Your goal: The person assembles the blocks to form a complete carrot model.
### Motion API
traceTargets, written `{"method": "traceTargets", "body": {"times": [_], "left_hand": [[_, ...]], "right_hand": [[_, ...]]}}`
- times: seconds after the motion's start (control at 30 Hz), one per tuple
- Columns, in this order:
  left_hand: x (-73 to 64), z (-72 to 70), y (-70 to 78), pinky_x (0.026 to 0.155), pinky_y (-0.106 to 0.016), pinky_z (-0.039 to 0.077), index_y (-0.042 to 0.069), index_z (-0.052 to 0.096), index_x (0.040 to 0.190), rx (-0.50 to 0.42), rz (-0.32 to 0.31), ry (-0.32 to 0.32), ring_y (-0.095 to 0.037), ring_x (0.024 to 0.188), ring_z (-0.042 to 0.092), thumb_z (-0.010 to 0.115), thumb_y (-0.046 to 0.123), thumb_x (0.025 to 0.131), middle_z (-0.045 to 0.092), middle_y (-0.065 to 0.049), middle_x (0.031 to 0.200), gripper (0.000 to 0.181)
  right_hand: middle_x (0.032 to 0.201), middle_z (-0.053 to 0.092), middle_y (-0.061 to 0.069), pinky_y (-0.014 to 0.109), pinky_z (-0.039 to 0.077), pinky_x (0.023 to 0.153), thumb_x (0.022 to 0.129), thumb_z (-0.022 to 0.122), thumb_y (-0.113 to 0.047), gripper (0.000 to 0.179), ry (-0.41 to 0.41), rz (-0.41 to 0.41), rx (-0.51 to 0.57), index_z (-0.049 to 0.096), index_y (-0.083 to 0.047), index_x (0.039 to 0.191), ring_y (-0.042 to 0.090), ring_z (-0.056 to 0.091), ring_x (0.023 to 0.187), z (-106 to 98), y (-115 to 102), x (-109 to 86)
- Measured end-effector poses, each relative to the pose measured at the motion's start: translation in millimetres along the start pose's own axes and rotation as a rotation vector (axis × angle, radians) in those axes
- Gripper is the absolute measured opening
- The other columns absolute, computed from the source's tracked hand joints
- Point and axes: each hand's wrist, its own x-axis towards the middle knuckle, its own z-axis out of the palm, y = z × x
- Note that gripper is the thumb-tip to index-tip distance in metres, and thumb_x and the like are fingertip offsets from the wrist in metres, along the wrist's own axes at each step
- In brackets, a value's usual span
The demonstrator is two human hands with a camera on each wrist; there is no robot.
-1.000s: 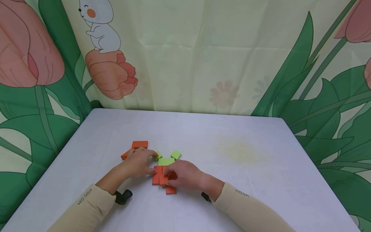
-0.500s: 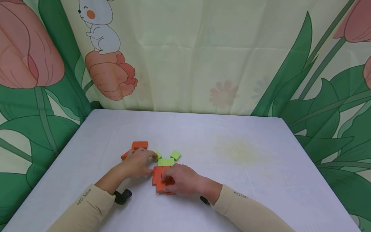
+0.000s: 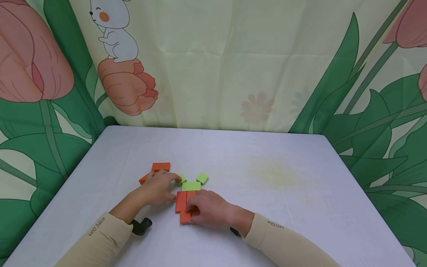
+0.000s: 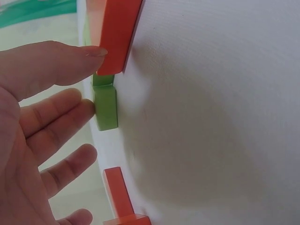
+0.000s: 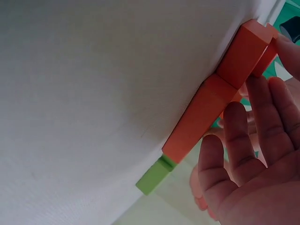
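Note:
Orange and green blocks lie together on the table before me. My left hand (image 3: 156,189) has extended fingers at their left side. In the left wrist view its thumb touches an orange block (image 4: 116,40) and its fingertips meet a small green block (image 4: 107,110). Thumb and forefinger of my right hand (image 3: 211,207) pinch an orange block (image 5: 266,58) at the front of the group, and the hand covers part of the blocks there. A long orange block (image 3: 180,202) stands left of it. Behind lies a flat green block (image 3: 191,186), with another small green block (image 3: 202,178) at its corner.
Two more orange blocks lie beyond the left hand: one flat block (image 3: 161,167) and one slanted block (image 3: 144,178), partly hidden by that hand. The white tabletop (image 3: 283,207) reaches back to a printed cloth backdrop (image 3: 260,66).
My right hand has drawn an orange block toward me, so it now juts past the long orange block beside it. The left hand has barely moved.

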Motion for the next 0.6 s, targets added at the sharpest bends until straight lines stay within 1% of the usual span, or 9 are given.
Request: {"method": "traceTargets", "body": {"times": [0.13,0.27,0.4,0.5,0.6], "left_hand": [[0.0,0.7,-0.8,0.095,-0.059,0.033,0.019,0.069,0.121,0.002,0.002,0.001,-0.031,0.123,0.047,0.084,0.025,0.079,0.065,0.002,0.118,0.045],[0.1,0.9,-0.7,0.095,-0.059,0.033,0.019,0.069,0.121,0.005,0.004,0.001,-0.031,0.123,0.048,0.084,0.025,0.078,0.065,0.002,0.118,0.045],[1.0,0.7,0.2,0.096,-0.06,0.033,0.02,0.069,0.122,0.011,0.0,-0.002,-0.031,0.124,0.047,0.084,0.023,0.079,0.065,0.001,0.119,0.046],[0.7,0.3,1.1,0.097,-0.061,0.032,0.019,0.068,0.122,0.014,0.006,-0.009,-0.032,0.124,0.047,0.082,0.022,0.079,0.064,0.001,0.12,0.046],[-1.1,-0.6,1.9,0.099,-0.061,0.031,0.019,0.067,0.125,0.017,0.018,-0.023,-0.031,0.126,0.046,0.081,0.026,0.08,0.064,0.001,0.123,0.048]], "right_hand": [[0.08,0.056,-0.02,0.019,0.04,0.079,0.086,0.079,-0.021,0.012,0.006,-0.007,-0.02,0.071,-0.021,0.095,0.003,0.048,0.083,0.8,-0.5,0.3],[0.082,0.056,-0.02,0.02,0.041,0.082,0.086,0.079,-0.022,0.013,0.006,-0.004,-0.021,0.071,-0.022,0.096,0.003,0.048,0.085,0.6,0.0,-0.5],[0.088,0.059,-0.019,0.022,0.042,0.084,0.086,0.079,-0.022,0.017,0.001,0.003,0.003,0.071,-0.022,0.101,0.003,0.05,0.09,-2.5,3.3,-2.4],[0.093,0.061,-0.018,0.025,0.042,0.085,0.085,0.08,-0.024,0.024,-0.004,0.009,0.011,0.071,-0.022,0.106,0.005,0.05,0.092,-6.7,7.7,-5.6],[0.098,0.062,-0.018,0.027,0.042,0.087,0.084,0.081,-0.026,0.03,-0.008,0.02,-0.001,0.069,-0.021,0.111,0.007,0.051,0.094,-10.6,12.8,-8.8]]}}
